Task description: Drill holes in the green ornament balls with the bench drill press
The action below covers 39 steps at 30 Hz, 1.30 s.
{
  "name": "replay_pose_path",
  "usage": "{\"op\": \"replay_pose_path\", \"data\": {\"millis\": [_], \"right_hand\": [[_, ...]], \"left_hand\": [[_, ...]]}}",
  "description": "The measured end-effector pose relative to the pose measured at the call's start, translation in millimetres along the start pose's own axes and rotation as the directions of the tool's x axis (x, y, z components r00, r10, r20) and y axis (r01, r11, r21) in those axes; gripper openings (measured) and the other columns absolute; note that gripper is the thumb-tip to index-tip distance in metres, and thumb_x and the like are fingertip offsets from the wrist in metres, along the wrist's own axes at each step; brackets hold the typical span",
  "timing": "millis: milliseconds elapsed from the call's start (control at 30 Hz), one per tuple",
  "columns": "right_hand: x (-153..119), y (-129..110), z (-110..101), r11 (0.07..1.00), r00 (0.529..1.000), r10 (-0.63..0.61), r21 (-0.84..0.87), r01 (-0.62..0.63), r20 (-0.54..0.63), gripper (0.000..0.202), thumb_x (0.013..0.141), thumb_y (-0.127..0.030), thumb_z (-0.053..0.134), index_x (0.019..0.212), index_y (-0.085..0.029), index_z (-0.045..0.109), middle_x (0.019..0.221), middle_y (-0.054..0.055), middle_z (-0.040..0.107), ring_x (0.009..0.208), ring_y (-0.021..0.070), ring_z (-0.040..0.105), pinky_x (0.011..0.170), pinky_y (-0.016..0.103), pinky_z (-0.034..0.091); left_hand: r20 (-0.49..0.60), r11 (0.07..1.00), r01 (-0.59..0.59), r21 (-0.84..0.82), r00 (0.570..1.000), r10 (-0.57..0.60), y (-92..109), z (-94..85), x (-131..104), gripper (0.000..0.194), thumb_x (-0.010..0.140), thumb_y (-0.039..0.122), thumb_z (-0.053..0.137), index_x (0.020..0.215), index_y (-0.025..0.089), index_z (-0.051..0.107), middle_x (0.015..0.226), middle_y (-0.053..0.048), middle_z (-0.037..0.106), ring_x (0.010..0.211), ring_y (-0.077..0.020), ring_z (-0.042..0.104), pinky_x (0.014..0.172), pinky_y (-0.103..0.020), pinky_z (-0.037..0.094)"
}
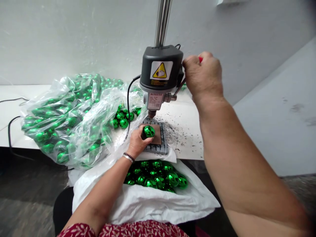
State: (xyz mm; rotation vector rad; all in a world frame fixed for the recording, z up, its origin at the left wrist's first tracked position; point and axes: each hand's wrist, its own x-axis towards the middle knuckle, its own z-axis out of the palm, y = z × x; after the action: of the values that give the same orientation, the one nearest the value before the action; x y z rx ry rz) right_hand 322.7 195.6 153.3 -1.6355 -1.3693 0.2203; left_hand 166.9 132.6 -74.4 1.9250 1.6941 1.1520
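Observation:
A small bench drill (161, 67) with a dark grey housing stands at the centre. My right hand (203, 74) is wrapped round its feed lever, whose red end shows between the fingers. Below the chuck, my left hand (138, 140) holds a shiny green ball (149, 131) over a brown board (157, 135) on the grey drill base (163, 140). The thin bit comes down just behind the ball; whether they touch is hard to tell.
Clear plastic bags (59, 121) of green balls fill the table's left side. More green balls (158, 177) lie in a white sack (145, 204) on my lap. Dark shavings (181, 133) are scattered right of the base. A black cable (128, 105) hangs beside the drill.

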Motion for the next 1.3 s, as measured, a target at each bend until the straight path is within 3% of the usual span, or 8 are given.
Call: {"op": "replay_pose_path", "data": {"millis": [333,567,733,800,900,1033,1133,1300], "right_hand": [[-5,0,-1,1.0,1.0,0.004,0.004,-0.004,-0.013,0.034,0.096,-0.03,0.04,0.103,-0.003,0.06,0.096,0.007,0.061,0.092,0.0071,0.053,0.09,0.029,0.037],[-21,13,2,0.992,0.986,-0.121,0.009,0.123,-0.114,0.026,0.096,-0.033,0.044,0.09,-0.009,0.052,0.085,0.002,0.059,0.083,0.006,0.05,0.086,0.028,0.039],[-27,21,5,0.995,0.984,-0.102,0.005,0.104,-0.143,0.018,0.095,-0.024,0.049,0.098,-0.008,0.056,0.083,0.001,0.058,0.071,0.0043,0.038,0.082,0.026,0.039],[-24,25,7,0.993,0.98,-0.12,-0.001,0.122,-0.161,0.017,0.094,-0.025,0.052,0.096,-0.009,0.057,0.083,0.002,0.059,0.069,0.0044,0.035,0.079,0.026,0.038],[-17,26,8,0.989,0.972,-0.147,-0.023,0.145,-0.182,0.02,0.093,-0.03,0.054,0.092,-0.011,0.059,0.086,0.006,0.063,0.068,0.0051,0.038,0.074,0.026,0.036],[-10,11,4,0.996,0.994,-0.058,-0.074,0.051,-0.092,0.031,0.094,-0.033,0.049,0.103,-0.008,0.065,0.101,0.013,0.069,0.074,0.0057,0.047,0.073,0.03,0.033],[-5,-6,4,0.992,0.999,0.033,-0.119,-0.033,-0.007,0.043,0.095,-0.034,0.042,0.112,-0.004,0.067,0.108,0.015,0.07,0.077,0.0055,0.051,0.071,0.032,0.03],[2,-9,1,0.994,0.997,0.077,-0.083,-0.076,0.008,0.05,0.093,-0.044,0.045,0.112,-0.003,0.067,0.109,0.017,0.069,0.073,0.0051,0.05,0.067,0.032,0.029]], "left_hand": [[-0.073,0.967,-0.253,-0.015,0.965,0.251,2,-47.2,-56,0.05,0.077,0.024,0.077,0.124,0.019,0.06,0.118,-0.01,0.072,0.109,-0.0239,0.069,0.097,-0.039,0.055],[-0.033,0.972,-0.236,0.009,0.971,0.236,-3,-61.3,-86,0.054,0.077,0.023,0.076,0.129,0.019,0.058,0.122,-0.012,0.071,0.111,-0.0259,0.068,0.098,-0.042,0.056],[0.19,0.969,-0.229,0.095,0.959,0.208,-5,-65.4,-104,0.075,0.071,0.023,0.082,0.14,0.019,0.054,0.137,-0.017,0.063,0.117,-0.0305,0.066,0.099,-0.045,0.057],[0.14,0.964,-0.227,0.135,0.968,0.209,-10,-74.3,-109,0.071,0.076,0.025,0.079,0.141,0.02,0.053,0.139,-0.017,0.061,0.121,-0.0299,0.064,0.102,-0.045,0.055],[-0.176,0.956,-0.109,0.271,0.971,0.161,-26,-102.3,-111,0.05,0.087,0.029,0.068,0.135,0.021,0.058,0.132,-0.017,0.065,0.125,-0.0307,0.06,0.111,-0.051,0.046],[-0.585,0.871,0.363,0.33,0.803,-0.113,-55,-143.3,-112,0.077,0.076,0.044,0.079,0.143,0.021,0.049,0.149,-0.024,0.046,0.144,-0.0447,0.037,0.116,-0.069,0.026],[-0.578,0.83,0.541,0.137,0.723,-0.377,-72,-146.7,-115,0.107,0.067,0.049,0.084,0.154,0.02,0.03,0.151,-0.025,0.039,0.146,-0.0432,0.035,0.116,-0.063,0.031],[-0.488,0.84,0.542,-0.001,0.734,-0.473,-83,-135.9,-115,0.103,0.066,0.034,0.083,0.154,0.015,0.032,0.139,-0.022,0.053,0.136,-0.0377,0.049,0.113,-0.055,0.038]]}}
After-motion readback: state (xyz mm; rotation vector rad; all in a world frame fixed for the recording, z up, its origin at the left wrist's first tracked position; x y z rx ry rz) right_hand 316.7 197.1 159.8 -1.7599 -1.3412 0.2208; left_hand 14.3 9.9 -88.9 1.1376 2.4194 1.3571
